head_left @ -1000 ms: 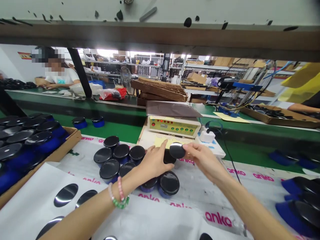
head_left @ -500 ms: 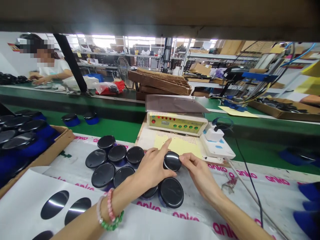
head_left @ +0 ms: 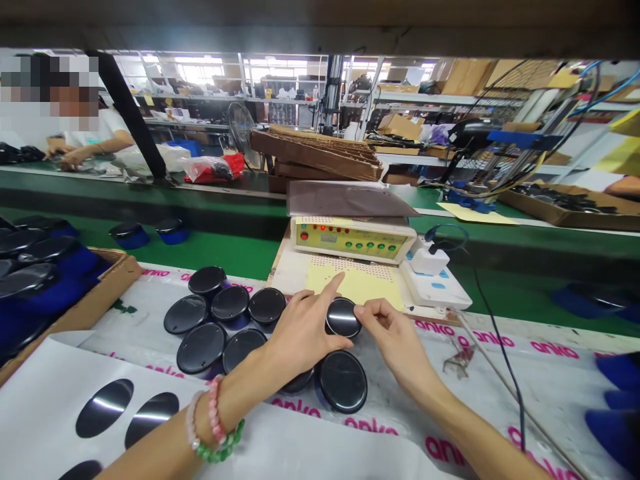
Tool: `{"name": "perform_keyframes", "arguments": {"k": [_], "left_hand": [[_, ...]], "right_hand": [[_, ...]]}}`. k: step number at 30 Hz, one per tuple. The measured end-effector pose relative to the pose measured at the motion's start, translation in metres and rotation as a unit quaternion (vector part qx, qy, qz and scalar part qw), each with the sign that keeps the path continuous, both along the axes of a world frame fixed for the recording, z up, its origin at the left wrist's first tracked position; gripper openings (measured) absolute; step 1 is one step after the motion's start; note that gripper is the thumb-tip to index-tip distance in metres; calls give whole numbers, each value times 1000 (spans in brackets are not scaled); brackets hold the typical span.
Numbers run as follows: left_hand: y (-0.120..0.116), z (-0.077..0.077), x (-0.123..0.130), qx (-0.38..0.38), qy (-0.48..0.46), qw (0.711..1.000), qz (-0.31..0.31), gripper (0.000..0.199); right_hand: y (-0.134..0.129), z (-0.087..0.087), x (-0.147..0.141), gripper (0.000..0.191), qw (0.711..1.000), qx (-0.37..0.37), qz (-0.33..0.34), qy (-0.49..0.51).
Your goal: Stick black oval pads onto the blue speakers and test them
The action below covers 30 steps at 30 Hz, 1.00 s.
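Note:
My left hand (head_left: 295, 343) curves round a small round piece, index finger stretched out and thumb below it. On its top is a glossy black disc (head_left: 343, 317), like the ones on the sheet. At the disc's right edge, my right hand (head_left: 395, 333) pinches with thumb and forefinger. Right below lies another black-topped round piece (head_left: 343, 381), untouched. Several more black-topped round pieces (head_left: 201, 348) stand to the left, some partly hidden by my left arm. A white sheet (head_left: 45, 373) with glossy black oval stickers (head_left: 105, 408) lies under that forearm.
A cardboard box (head_left: 117, 273) of blue pieces with black tops stands at left. Ahead are a control box (head_left: 353, 240) with lights and a white power strip (head_left: 440, 287) with a black cable. Blue parts (head_left: 617, 427) lie at right. Across the bench a person (head_left: 95, 137) works.
The view has shifted a little, so the surroundings sit slightly higher and further left. Both hands stay at the same round piece, with almost the same grip.

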<state>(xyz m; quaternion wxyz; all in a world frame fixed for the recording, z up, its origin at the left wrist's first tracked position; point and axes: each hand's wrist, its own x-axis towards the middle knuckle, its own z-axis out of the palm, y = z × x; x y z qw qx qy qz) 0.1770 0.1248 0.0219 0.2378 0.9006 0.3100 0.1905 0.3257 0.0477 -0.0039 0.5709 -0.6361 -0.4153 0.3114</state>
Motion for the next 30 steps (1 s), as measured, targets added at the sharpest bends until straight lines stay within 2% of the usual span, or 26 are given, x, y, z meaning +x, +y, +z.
{"name": "perform_keyframes", "arguments": {"k": [10,21,26,30], "left_hand": [[0,0,2,-35,-12,999,-8,105],[0,0,0,-2,0,1000,-16,103],[0,0,0,8,8,1000,-20,102],[0,-1,0,11,6,1000,-24,100]], "right_hand": [[3,-2,-2,26,996,34,-34,-72],[3,-3,-2,27,994,21,-42,-97],[3,-6,6,29,995,-17,-9,-95],[7,2,10,40,993,-42,40,-103]]}}
